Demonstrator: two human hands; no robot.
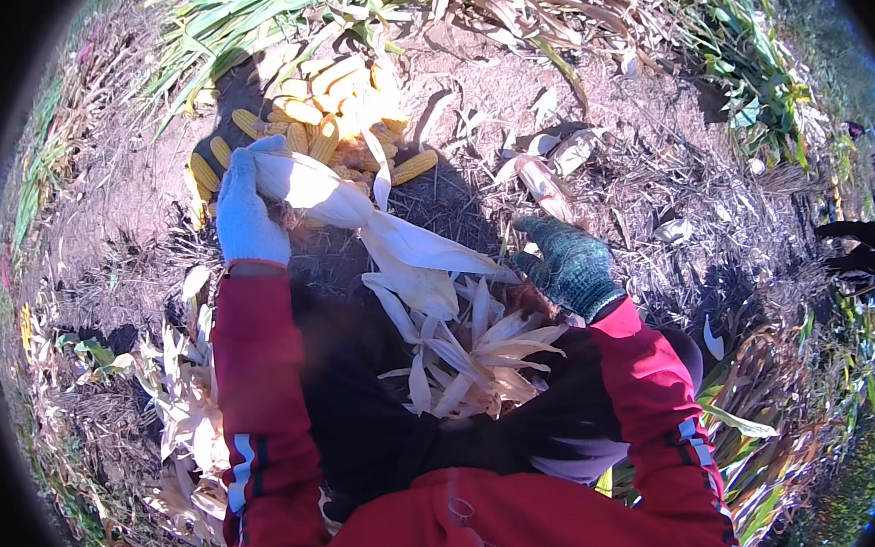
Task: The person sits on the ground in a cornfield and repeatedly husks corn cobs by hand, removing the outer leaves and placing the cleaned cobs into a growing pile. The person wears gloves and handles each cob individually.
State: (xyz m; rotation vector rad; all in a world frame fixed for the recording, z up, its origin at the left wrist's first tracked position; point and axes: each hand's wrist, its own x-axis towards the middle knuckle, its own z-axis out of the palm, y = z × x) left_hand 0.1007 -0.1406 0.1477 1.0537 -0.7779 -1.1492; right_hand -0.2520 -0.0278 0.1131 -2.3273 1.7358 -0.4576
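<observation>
My left hand (252,210), in a white knit glove, grips the top of a pale dry corn husk (312,187). The husk stretches down and right in long loose strips. Whether a cob is inside the fist cannot be made out. My right hand (568,262), in a dark green glove, is held with thumb and fingers apart beside the tip of one strip. Just beyond my left hand lies a heap of husked yellow corn cobs (324,137), partly washed out by sunlight. Between my legs sits a pile of stripped husks (481,368).
Cut green corn stalks (294,11) lie along the far side. Dry husks (540,173) rest on straw-strewn soil (470,76) ahead of my right hand. More husks (190,409) are heaped by my left arm, and leafy stalks (754,419) lie at my right.
</observation>
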